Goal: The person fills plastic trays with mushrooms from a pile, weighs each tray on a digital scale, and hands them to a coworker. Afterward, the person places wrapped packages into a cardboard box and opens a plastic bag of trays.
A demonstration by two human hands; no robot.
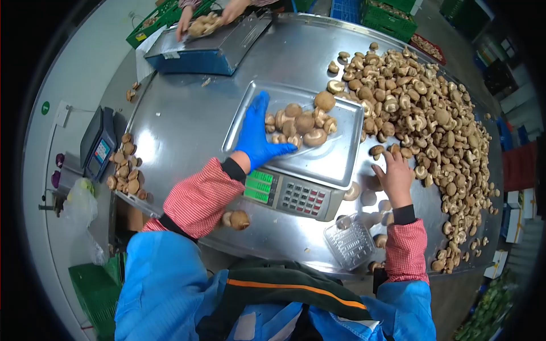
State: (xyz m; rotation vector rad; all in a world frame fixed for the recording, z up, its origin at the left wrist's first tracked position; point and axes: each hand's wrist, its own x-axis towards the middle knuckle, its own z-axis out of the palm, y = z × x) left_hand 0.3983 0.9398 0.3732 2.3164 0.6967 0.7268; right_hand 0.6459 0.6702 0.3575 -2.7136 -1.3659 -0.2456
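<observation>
Green digits on the counting scale's display (pixel 259 186) are too small to read surely. The left hand (pixel 257 136), blue-gloved, spreads thumb from fingers beside shiitake mushrooms (pixel 304 123) on the metal pan (pixel 335 165); the right hand (pixel 396 176) is at the mushroom heap's (pixel 441 119) edge, grip unclear.

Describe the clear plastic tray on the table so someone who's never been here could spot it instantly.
On the metal table, find the weighing scale beside the big heap of shiitake mushrooms. Just right of its keypad, near the wearer's edge, lies the clear plastic tray. Unlike the scale's solid metal pan, it is see-through, with a patterned base.
</observation>
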